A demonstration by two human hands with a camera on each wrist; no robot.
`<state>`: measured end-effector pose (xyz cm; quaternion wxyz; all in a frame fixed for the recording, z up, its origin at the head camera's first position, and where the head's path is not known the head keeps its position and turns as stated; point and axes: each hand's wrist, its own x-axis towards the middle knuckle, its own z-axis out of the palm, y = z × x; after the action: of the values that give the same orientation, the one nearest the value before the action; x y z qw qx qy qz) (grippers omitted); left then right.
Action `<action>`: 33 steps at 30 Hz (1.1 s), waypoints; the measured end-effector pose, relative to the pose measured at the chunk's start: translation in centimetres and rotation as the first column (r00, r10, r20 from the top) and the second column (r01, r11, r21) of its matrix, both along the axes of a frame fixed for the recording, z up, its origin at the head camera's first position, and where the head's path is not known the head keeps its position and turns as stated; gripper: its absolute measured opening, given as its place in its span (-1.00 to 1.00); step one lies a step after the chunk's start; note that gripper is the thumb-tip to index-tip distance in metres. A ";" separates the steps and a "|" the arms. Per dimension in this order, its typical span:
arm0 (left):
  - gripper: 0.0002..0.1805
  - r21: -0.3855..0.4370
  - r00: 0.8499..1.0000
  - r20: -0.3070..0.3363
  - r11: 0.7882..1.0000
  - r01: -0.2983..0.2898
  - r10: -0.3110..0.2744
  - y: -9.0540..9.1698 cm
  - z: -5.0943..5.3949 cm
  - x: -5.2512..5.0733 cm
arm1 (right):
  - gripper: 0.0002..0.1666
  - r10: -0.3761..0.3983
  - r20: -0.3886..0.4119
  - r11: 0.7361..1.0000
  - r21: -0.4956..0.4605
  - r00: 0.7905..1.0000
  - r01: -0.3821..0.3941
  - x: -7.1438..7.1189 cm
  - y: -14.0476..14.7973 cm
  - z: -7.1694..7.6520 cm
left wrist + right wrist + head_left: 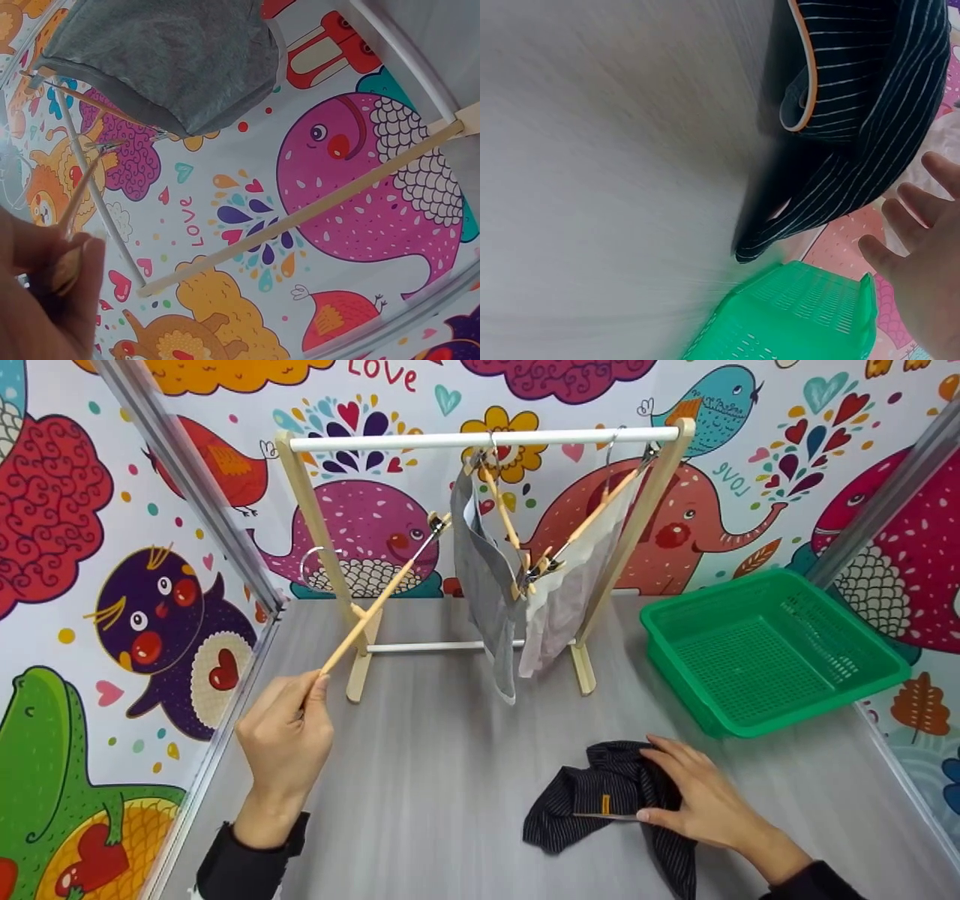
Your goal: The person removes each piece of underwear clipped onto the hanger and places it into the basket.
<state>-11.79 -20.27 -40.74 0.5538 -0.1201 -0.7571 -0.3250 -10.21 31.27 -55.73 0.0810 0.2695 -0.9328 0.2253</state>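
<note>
Hanger (370, 613) pinched by one end in left hand's (285, 735) grip, thumb against fingers, held up at front left of rack (390, 441). Right hand's (705, 795) grip spread loosely, fingers at striped cloth (624, 780), which lies crumpled on table (420, 780) in front of rack, toward its right. Gray cloth (484, 570) and pale cloth (570, 604) hang from rack. Basket (750, 652) right of rack.
</note>
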 end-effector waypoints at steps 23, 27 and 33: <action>-0.92 -0.100 0.996 0.012 0.992 -0.082 0.084 1.0 1.6 -1.8 | 0.13 -0.053 0.061 0.998 0.039 0.997 0.051 0.0 0.3 -3.1; -0.94 -0.126 0.995 0.009 0.988 -0.093 0.095 1.2 2.1 -2.3 | 0.16 -0.064 0.104 0.997 0.044 0.992 0.060 0.2 0.1 -3.3; -0.93 -0.138 0.994 0.023 0.985 -0.100 0.104 1.4 2.6 -2.9 | 0.19 -0.065 0.093 0.996 0.062 0.993 0.059 0.2 -0.2 -3.7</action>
<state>-14.73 -18.83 -38.15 0.5489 -0.1138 -0.7910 -0.2452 -10.02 31.08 -59.44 0.0354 0.2315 -0.9497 0.2077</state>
